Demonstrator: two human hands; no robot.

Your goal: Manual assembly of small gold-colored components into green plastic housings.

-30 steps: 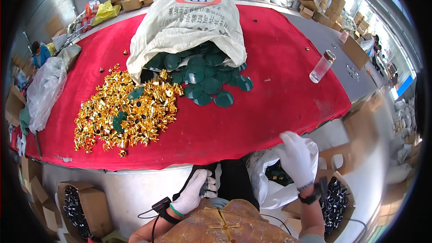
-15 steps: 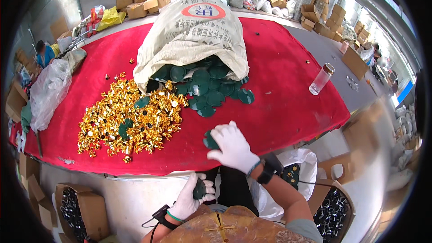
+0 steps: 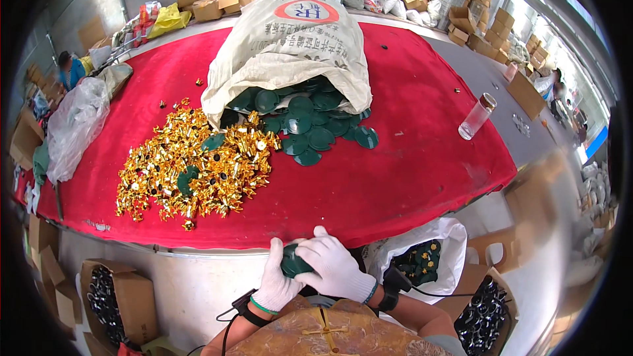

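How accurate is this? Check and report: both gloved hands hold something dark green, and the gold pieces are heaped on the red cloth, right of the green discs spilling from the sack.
Wrong side: the head view shows the gold pieces heaped left of the green discs spilling from the sack. The rest is right.

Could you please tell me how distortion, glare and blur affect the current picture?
Head view: the red cloth's near edge bows; head view: glare whitens patches of the upper-left wall; head view: brown cardboard at right looks smeared, while left hand and right hand look fairly sharp.
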